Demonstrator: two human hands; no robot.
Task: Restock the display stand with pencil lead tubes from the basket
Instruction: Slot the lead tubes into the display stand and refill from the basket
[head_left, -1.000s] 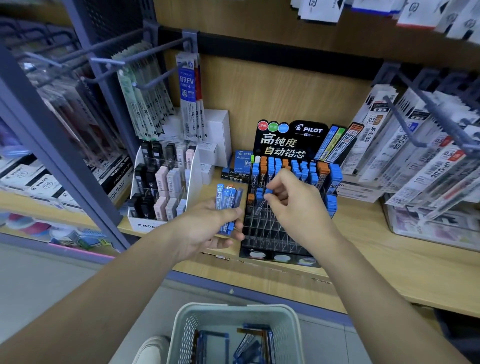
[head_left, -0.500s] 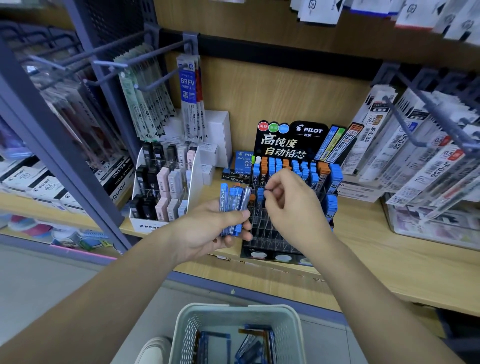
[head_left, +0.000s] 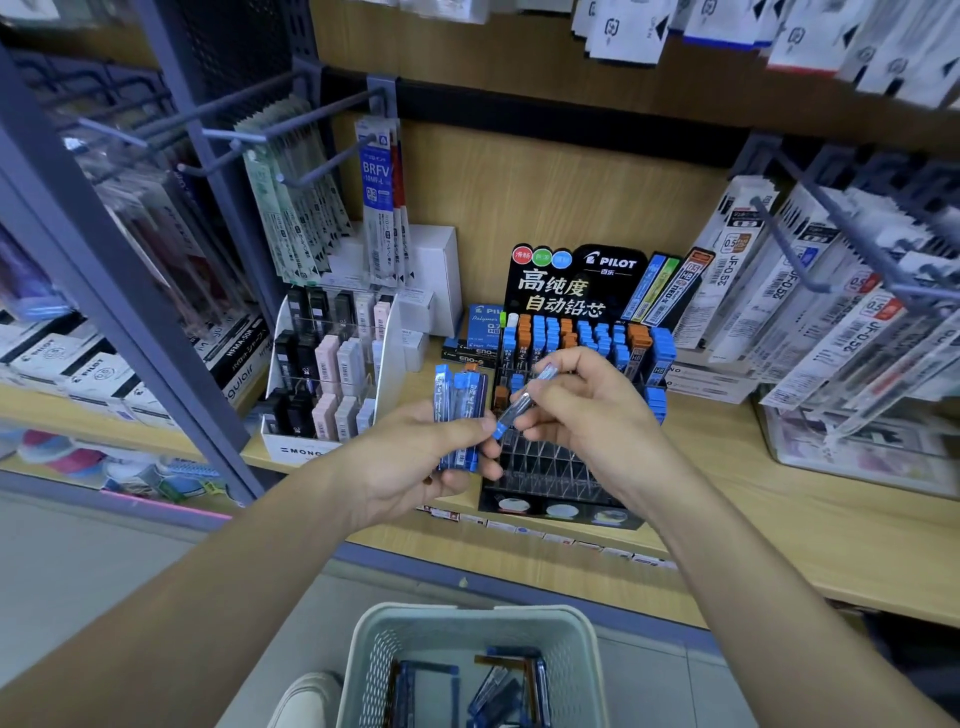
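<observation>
The left hand (head_left: 415, 470) grips a bundle of pencil lead tubes (head_left: 460, 410) upright, just left of the display stand (head_left: 558, 467). The right hand (head_left: 589, 410) pinches a single tube (head_left: 519, 408) (tilted, blue cap lowest, just beside the left thumb) over the stand's front cells. The basket (head_left: 374, 639), below both hands, contains further tubes (head_left: 498, 691).

The left hand (head_left: 415, 467) and right hand (head_left: 597, 410) hide middle rows of the stand (head_left: 550, 467). Print on their tubes (head_left: 460, 410) is too small to read. Below the stand, the edge cuts the basket (head_left: 467, 616) and a shoe (head_left: 306, 696). Right of it, packs (head_left: 831, 332) are blurred.
</observation>
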